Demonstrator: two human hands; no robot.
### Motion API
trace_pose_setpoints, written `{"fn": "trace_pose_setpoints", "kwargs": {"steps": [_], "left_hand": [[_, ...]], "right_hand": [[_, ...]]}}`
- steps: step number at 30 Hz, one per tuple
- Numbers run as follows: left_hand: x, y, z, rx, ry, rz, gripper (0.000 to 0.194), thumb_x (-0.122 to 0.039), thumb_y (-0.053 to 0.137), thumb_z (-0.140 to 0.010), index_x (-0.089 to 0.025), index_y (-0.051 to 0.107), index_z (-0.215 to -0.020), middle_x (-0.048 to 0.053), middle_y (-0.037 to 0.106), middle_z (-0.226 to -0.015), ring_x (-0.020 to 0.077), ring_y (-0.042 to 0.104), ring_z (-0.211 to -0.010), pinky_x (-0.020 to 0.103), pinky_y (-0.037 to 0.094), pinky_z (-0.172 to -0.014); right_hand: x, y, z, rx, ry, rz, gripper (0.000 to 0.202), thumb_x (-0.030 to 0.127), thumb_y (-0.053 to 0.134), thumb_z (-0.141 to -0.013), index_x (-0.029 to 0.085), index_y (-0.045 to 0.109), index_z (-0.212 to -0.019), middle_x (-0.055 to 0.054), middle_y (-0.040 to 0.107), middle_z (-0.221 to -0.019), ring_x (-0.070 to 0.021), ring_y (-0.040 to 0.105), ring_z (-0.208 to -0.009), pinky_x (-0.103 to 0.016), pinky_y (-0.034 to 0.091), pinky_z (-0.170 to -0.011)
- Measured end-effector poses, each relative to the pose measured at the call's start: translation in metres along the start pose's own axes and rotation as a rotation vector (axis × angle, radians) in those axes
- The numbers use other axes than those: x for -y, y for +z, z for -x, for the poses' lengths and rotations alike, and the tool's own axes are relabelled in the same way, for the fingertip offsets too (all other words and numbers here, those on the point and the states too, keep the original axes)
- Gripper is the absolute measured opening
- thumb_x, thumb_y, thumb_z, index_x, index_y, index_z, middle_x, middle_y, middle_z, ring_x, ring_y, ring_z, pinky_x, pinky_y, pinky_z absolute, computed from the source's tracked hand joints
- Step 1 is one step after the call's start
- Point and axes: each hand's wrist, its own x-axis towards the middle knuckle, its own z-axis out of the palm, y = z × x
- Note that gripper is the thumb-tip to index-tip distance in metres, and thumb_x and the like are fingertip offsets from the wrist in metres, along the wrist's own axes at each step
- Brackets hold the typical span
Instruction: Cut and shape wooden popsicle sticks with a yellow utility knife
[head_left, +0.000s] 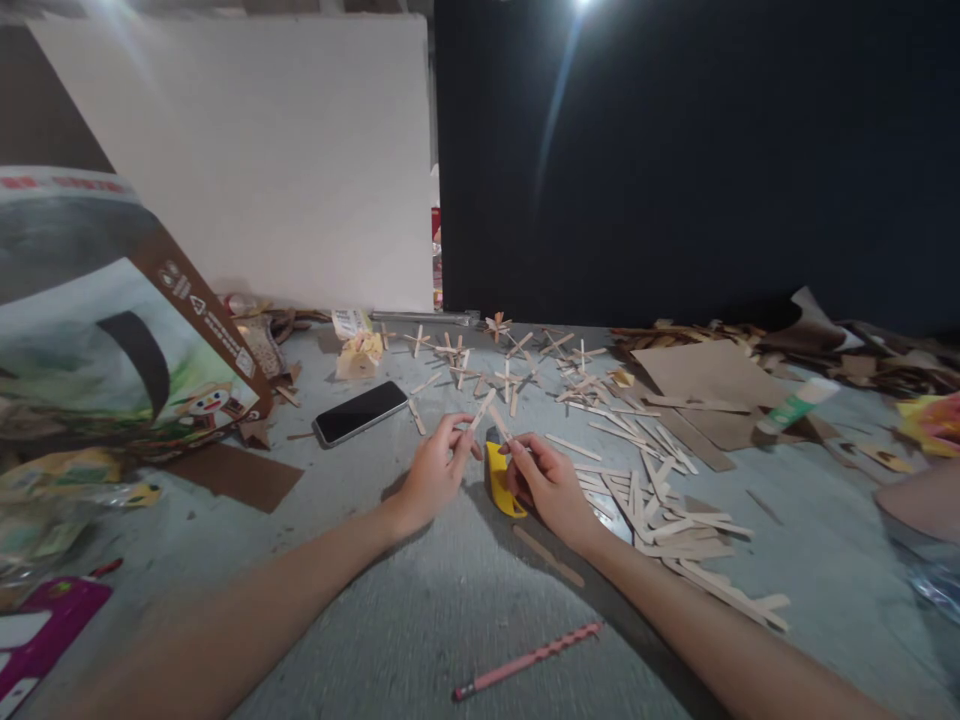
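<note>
My left hand [436,470] is closed, pinching a wooden craft stick [482,408] that slants up to the right. Another craft stick [498,420] slants the opposite way, gripped in the closed fingers of my right hand [546,482]. The upper ends of both sticks are close together; whether they touch I cannot tell. A yellow object with a dark end [498,482] lies just beside my right fingers, its kind unclear. One loose stick [549,556] rests below my right hand. Beyond my hands lie several crossed-stick shapes [507,378].
A phone [360,412] lies left of my hands, near a large printed bag [135,340]. Loose sticks [675,530] are piled at right, with cardboard [705,375] and a glue stick [799,404] behind. A pink pencil [529,660] lies in front. Another person's arm [919,505] shows at the right edge.
</note>
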Motion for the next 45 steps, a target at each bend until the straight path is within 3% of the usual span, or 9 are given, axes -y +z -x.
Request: {"fn": "trace_pose_setpoints", "kwargs": {"steps": [6,14,20,27,32,40,45], "left_hand": [[-0.001,0.000,0.002,0.008,-0.010,-0.005,0.041,-0.043,0.048,-0.106,-0.018,0.060,-0.137,0.007,0.079,-0.095,0.0198,0.074,-0.090,0.034,0.057,-0.087],[0.005,0.001,0.002,0.038,0.016,0.019,0.049,-0.046,0.050,-0.106,-0.018,0.061,-0.144,0.013,0.081,-0.111,0.0211,0.077,-0.095,0.033,0.061,-0.087],[0.006,-0.001,-0.001,0.046,-0.011,0.016,0.045,-0.046,0.050,-0.106,-0.017,0.070,-0.133,0.011,0.081,-0.103,0.0175,0.074,-0.071,0.029,0.062,-0.072],[0.011,0.000,-0.001,0.075,-0.024,0.096,0.045,-0.044,0.050,-0.105,-0.015,0.069,-0.134,0.010,0.081,-0.098,0.0170,0.076,-0.069,0.028,0.063,-0.066],[0.011,0.000,-0.002,0.085,-0.037,0.125,0.042,-0.039,0.052,-0.102,-0.015,0.071,-0.131,0.012,0.081,-0.106,0.0233,0.080,-0.092,0.032,0.067,-0.071],[0.007,0.004,0.002,0.097,-0.062,0.204,0.051,-0.046,0.059,-0.100,-0.016,0.064,-0.141,0.016,0.077,-0.126,0.0245,0.081,-0.097,0.033,0.068,-0.074],[0.007,0.002,0.003,0.122,-0.028,0.068,0.042,-0.037,0.053,-0.103,-0.016,0.068,-0.137,0.012,0.082,-0.107,0.0226,0.081,-0.090,0.037,0.067,-0.084]], "right_hand": [[0.000,0.000,0.001,0.034,-0.013,0.042,0.055,0.075,0.056,-0.092,0.021,0.064,-0.091,0.006,0.052,-0.051,-0.0121,0.043,-0.045,-0.025,0.035,-0.047],[0.001,0.000,0.000,0.009,-0.014,0.087,0.058,0.073,0.059,-0.089,0.017,0.073,-0.094,0.006,0.041,-0.054,-0.0121,0.036,-0.047,-0.026,0.027,-0.045],[-0.001,-0.001,0.000,-0.029,-0.019,0.110,0.056,0.068,0.061,-0.089,0.014,0.077,-0.092,0.005,0.040,-0.053,-0.0114,0.034,-0.048,-0.026,0.027,-0.045],[-0.002,-0.003,0.001,-0.027,0.020,0.122,0.057,0.069,0.062,-0.086,0.014,0.077,-0.087,0.006,0.037,-0.049,-0.0102,0.030,-0.044,-0.026,0.023,-0.043],[-0.003,-0.004,0.002,-0.026,-0.004,0.162,0.056,0.069,0.061,-0.088,0.016,0.078,-0.086,0.004,0.042,-0.050,-0.0113,0.032,-0.046,-0.026,0.024,-0.045],[-0.005,-0.003,0.002,-0.016,-0.034,0.191,0.051,0.064,0.055,-0.094,0.018,0.079,-0.091,0.002,0.047,-0.054,-0.0147,0.039,-0.049,-0.027,0.030,-0.047],[-0.005,-0.004,0.002,-0.002,-0.030,0.192,0.053,0.065,0.057,-0.092,0.017,0.078,-0.088,0.003,0.046,-0.054,-0.0130,0.037,-0.047,-0.027,0.030,-0.046]]}}
